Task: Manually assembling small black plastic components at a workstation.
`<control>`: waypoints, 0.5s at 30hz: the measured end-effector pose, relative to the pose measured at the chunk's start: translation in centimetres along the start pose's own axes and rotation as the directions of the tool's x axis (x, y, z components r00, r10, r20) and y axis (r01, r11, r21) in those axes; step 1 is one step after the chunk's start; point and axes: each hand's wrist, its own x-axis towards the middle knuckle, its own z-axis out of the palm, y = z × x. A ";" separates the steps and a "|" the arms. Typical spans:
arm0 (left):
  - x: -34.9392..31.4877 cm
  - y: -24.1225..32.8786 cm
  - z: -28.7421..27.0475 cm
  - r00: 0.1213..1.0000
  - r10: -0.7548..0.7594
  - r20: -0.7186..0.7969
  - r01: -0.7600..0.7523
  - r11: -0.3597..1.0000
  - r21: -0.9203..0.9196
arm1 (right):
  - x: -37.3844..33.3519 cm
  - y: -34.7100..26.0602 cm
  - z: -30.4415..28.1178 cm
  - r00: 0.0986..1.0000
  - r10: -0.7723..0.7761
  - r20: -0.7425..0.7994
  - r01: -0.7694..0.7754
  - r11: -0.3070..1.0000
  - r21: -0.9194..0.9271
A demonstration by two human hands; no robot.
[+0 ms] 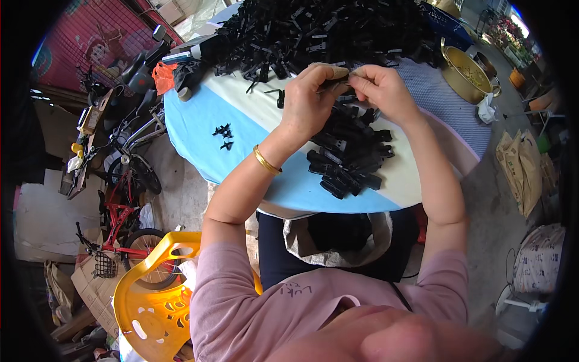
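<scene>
Sits at a round table (202, 114) covered in pale blue and cream, with 2 forearms stretched over it. With the left hand (309, 99), clamps a small black piece (341, 78) between thumb and fingers. With the right hand (389, 93), holds thumb and forefinger close together at the right end of the same piece; cannot tell from here whether pinching it or merely touching it. Holds the piece above the table, between the 2 hands, at the near edge of a large heap of black parts (325, 33). Has a smaller pile of black parts (350, 154) lower down, between the forearms, and a few black bits (224, 134) apart on the blue at left. Wears 1 gold bangle (264, 160) near the left wrist. Has an open whitish sack (295, 241) below the table edge, 1 gold-coloured, 2-handled pot (467, 75) at far right, and 1 yellow plastic chair (129, 286) at lower left.
</scene>
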 end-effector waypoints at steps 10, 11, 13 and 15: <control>0.4 0.4 -1.6 0.728 0.045 0.684 0.040 0.993 -0.107 | 0.9 1.9 -1.6 0.993 -0.046 -0.113 -0.061 0.616 -0.786; 0.3 0.2 -1.6 0.727 0.045 0.685 0.042 0.993 -0.109 | 1.0 2.1 -1.4 0.994 -0.055 -0.099 -0.050 0.569 -0.821; 0.3 -0.3 -1.5 0.800 -0.136 0.584 0.377 0.871 -0.314 | 1.2 2.7 -2.1 0.989 -0.097 -0.112 -0.020 0.664 -0.748; 0.9 -1.4 -1.8 0.882 -0.294 0.369 0.405 0.872 -0.274 | 1.2 2.9 -2.5 0.982 -0.137 -0.129 0.017 0.748 -0.663</control>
